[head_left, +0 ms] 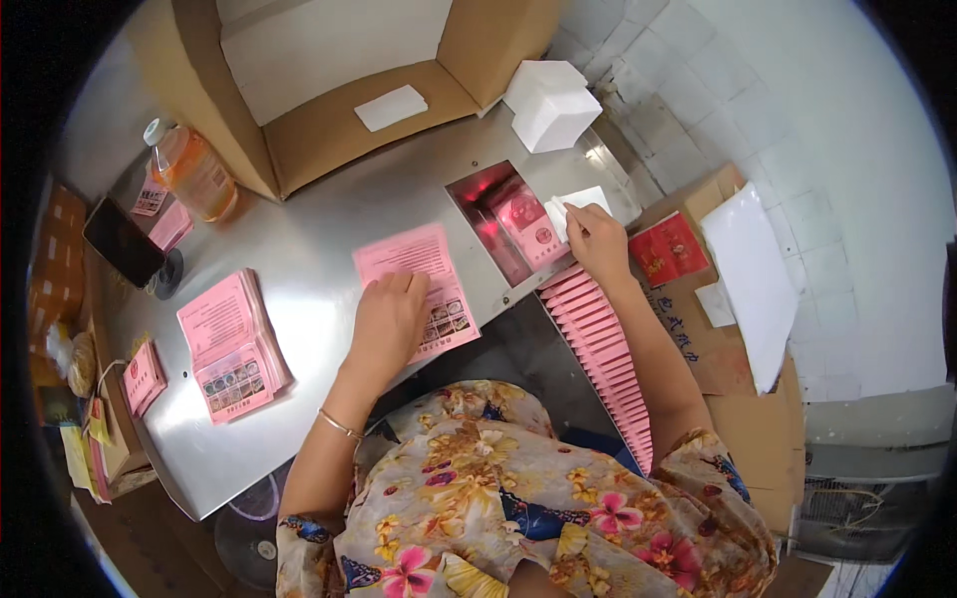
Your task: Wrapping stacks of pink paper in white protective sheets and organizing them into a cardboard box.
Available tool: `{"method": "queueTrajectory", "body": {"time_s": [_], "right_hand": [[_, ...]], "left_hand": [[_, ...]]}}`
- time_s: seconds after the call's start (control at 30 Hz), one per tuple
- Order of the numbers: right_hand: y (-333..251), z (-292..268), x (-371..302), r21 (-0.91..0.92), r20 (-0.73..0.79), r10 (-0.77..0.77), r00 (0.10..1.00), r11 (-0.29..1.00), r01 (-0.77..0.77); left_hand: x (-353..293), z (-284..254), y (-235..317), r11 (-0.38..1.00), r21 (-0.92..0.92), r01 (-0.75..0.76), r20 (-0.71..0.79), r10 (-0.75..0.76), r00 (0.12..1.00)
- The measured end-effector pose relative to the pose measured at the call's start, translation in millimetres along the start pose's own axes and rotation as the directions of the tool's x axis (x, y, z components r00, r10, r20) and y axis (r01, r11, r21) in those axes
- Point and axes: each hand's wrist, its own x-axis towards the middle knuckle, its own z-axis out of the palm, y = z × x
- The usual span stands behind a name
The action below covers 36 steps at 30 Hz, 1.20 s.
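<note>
Steel table (309, 299) shining; I'm watching left hand (389, 317) resting on pink sheet (411, 254), grip unclear, right hand (598, 247) pinching white paper (586, 196).

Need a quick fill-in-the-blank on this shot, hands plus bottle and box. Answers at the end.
1. The left hand touches a printed sheet coloured ____.
2. The right hand holds a folded paper coloured ____.
3. The liquid in the bottle is ____ in colour.
4. The big open box is made of brown ____.

Missing words: pink; white; orange; cardboard.
</note>
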Motion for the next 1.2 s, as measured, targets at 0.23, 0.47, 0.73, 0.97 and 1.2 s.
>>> {"method": "queueTrajectory", "body": {"time_s": [0.23,0.47,0.73,0.97,1.2], "right_hand": [[-7,0,-4,-0.123,-0.07,-0.082,0.994,0.99,0.072],[-10,-4,1,-0.208,-0.033,-0.136,0.99,0.97,0.127],[-8,-3,4,-0.157,0.042,-0.004,0.999,0.988,0.01],[14,4,3,-0.343,-0.151,-0.306,0.94,0.908,0.24],[-27,-27,1,0.028,-0.145,-0.348,0.926,0.934,0.355]], "left_hand": [[-27,-8,-9,0.979,-0.203,-0.029,-0.022,0.026,0.999],[-36,-9,-6,0.998,0.068,-0.007,-0.116,0.015,0.993],[-40,-6,-7,0.997,-0.082,0.011,-0.007,-0.011,1.0],[-40,-5,-6,0.988,0.151,0.039,-0.113,-0.022,0.993],[-44,-9,-13,0.994,0.105,0.0,-0.012,0.002,1.0]]}}
